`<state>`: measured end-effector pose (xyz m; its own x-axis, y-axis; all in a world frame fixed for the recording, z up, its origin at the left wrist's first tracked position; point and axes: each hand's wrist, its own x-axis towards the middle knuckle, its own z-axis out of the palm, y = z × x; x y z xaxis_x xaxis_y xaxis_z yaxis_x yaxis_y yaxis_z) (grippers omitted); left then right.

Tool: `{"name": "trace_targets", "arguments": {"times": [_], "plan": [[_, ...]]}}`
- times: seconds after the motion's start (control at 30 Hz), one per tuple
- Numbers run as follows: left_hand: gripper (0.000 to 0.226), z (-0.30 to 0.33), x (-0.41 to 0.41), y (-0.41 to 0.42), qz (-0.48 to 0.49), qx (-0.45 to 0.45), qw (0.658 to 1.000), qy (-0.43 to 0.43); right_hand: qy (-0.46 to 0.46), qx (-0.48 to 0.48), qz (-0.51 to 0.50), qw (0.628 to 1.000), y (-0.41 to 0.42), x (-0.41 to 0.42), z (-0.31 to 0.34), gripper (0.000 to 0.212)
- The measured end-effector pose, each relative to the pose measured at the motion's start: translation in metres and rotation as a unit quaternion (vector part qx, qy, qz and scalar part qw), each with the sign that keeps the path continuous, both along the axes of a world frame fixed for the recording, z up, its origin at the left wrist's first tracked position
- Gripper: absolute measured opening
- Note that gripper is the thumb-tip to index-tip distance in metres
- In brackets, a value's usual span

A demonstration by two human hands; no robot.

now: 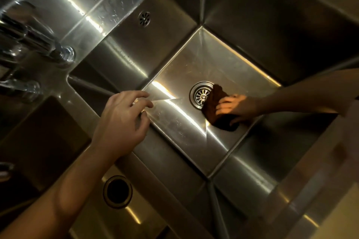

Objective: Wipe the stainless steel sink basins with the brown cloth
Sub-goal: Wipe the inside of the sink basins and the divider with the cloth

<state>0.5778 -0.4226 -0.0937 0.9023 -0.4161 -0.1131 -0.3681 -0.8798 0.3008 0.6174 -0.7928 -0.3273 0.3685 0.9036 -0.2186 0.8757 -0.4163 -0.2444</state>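
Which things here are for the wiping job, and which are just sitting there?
For the job:
- brown cloth, pressed flat under the right hand
- big sink basin, with its drain beside the cloth

Just there:
- taps
- overflow hole
- other basin's drain
- left hand, holding nothing

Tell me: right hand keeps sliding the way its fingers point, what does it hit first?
Likely the drain strainer. The right hand presses the brown cloth on the basin floor, fingers pointing left; the cloth's edge already overlaps the strainer's rim.
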Motion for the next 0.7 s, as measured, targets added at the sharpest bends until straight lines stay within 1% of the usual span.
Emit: {"name": "trace_targets", "arguments": {"times": [0.03, 0.1, 0.2, 0.27, 0.37, 0.47, 0.53, 0.57, 0.7], "plan": [[0.031, 0.0, 0.0, 0.0, -0.002, 0.0, 1.0, 0.0, -0.01, -0.009, -0.05, 0.999, -0.005, 0.004, -0.002, 0.061], [0.035, -0.001, 0.001, 0.0, -0.007, 0.003, 1.0, 0.0, -0.001, -0.026, -0.168, 0.985, -0.011, 0.015, -0.005, 0.065], [0.037, 0.0, 0.001, -0.001, -0.008, 0.008, 1.0, -0.004, 0.016, -0.06, -0.334, 0.94, -0.014, 0.036, -0.007, 0.07], [0.039, 0.001, 0.001, -0.001, -0.009, 0.011, 1.0, 0.0, 0.017, -0.064, -0.447, 0.892, -0.013, 0.048, -0.005, 0.07], [0.041, 0.001, 0.002, -0.001, -0.01, 0.015, 1.0, 0.005, 0.01, -0.036, -0.586, 0.809, 0.001, 0.047, -0.002, 0.067], [0.04, 0.001, 0.002, 0.0, -0.008, 0.017, 1.0, 0.011, 0.028, -0.007, -0.703, 0.71, 0.024, 0.033, -0.004, 0.066], [0.039, 0.001, 0.003, 0.0, -0.009, 0.019, 1.0, 0.018, 0.046, -0.004, -0.758, 0.65, 0.037, 0.03, -0.002, 0.067], [0.038, 0.001, 0.003, 0.0, -0.01, 0.021, 1.0, 0.019, 0.06, 0.001, -0.777, 0.627, 0.04, 0.032, 0.001, 0.067], [0.035, 0.002, 0.002, 0.0, -0.007, 0.02, 1.0, 0.022, 0.107, 0.03, -0.822, 0.558, 0.044, 0.047, 0.012, 0.067]]}}
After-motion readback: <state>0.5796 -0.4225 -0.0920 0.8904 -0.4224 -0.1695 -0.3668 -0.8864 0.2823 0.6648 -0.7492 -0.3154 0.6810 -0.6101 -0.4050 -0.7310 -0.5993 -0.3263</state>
